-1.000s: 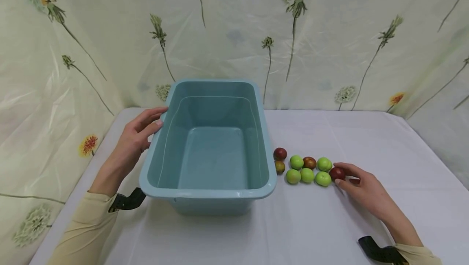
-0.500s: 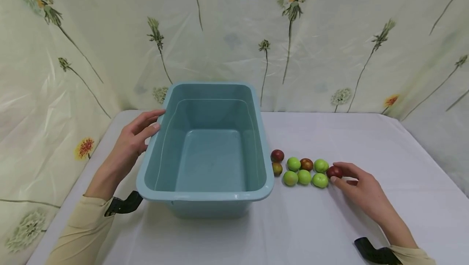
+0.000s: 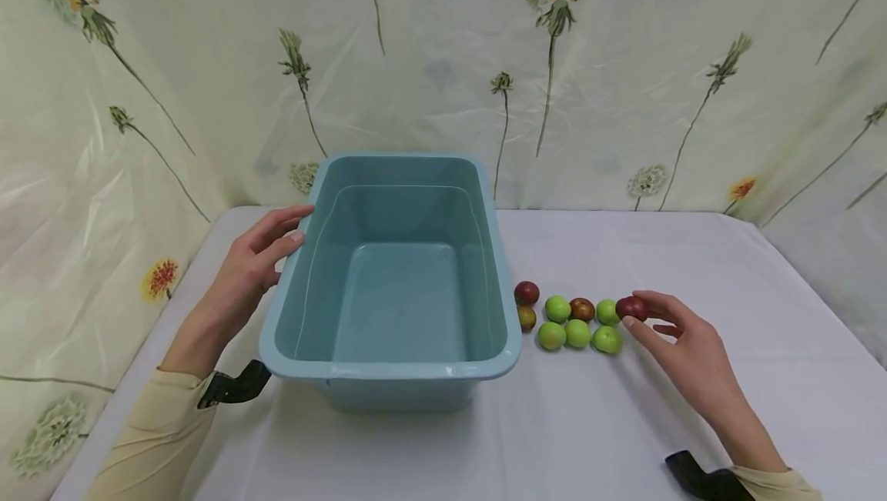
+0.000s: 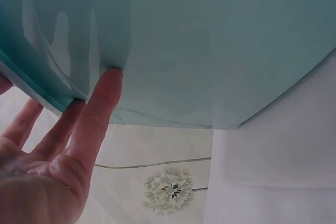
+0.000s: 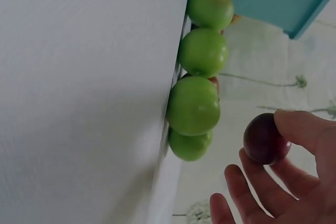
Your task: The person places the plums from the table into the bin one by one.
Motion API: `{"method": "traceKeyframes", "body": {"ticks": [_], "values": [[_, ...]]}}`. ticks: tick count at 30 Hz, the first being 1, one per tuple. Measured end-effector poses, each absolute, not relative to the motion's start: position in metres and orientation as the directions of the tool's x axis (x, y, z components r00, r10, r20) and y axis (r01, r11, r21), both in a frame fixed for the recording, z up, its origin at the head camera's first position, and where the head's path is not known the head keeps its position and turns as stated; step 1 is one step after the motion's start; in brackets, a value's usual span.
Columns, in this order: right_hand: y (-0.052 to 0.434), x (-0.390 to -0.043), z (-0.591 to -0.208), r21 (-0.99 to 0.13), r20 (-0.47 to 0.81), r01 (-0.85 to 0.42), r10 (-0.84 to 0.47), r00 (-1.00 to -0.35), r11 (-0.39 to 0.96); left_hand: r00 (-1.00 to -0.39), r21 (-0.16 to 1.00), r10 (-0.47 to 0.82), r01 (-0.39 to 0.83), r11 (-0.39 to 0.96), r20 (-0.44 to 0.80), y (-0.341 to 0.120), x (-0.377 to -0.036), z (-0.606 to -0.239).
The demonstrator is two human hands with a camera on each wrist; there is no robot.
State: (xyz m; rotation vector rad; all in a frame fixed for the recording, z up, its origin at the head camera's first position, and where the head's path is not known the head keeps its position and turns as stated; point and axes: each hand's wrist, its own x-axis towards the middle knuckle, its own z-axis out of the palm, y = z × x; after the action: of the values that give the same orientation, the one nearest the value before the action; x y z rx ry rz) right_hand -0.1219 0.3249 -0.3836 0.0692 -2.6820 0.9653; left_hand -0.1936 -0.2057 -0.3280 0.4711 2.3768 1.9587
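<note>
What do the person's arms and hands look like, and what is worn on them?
Both arms wear long, pale cream-yellow sleeves that end at the wrists. A black mount sits at each wrist: one on the left, one on the right. The left hand and the right hand are bare: no gloves, rings or watch are visible.

The right hand [image 5: 283,182] pinches a dark red fruit [image 5: 265,139] beside four green fruits [image 5: 193,106].
</note>
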Motion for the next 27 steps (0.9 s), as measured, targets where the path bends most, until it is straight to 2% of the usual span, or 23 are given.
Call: {"method": "traceKeyframes", "body": {"ticks": [8, 27], "values": [[0.307, -0.123, -0.377, -0.654, 0.317, -0.185, 0.044, -0.948, 0.734, -0.955, 0.967, 0.249, 0.201, 0.156, 0.159, -0.206, -0.194, -0.328], [0.259, -0.14, -0.369, -0.76, 0.282, -0.242, -0.03, -0.959, 0.603, -0.956, 0.971, 0.25, 0.195, 0.141, 0.156, -0.207, -0.194, -0.33]]}}
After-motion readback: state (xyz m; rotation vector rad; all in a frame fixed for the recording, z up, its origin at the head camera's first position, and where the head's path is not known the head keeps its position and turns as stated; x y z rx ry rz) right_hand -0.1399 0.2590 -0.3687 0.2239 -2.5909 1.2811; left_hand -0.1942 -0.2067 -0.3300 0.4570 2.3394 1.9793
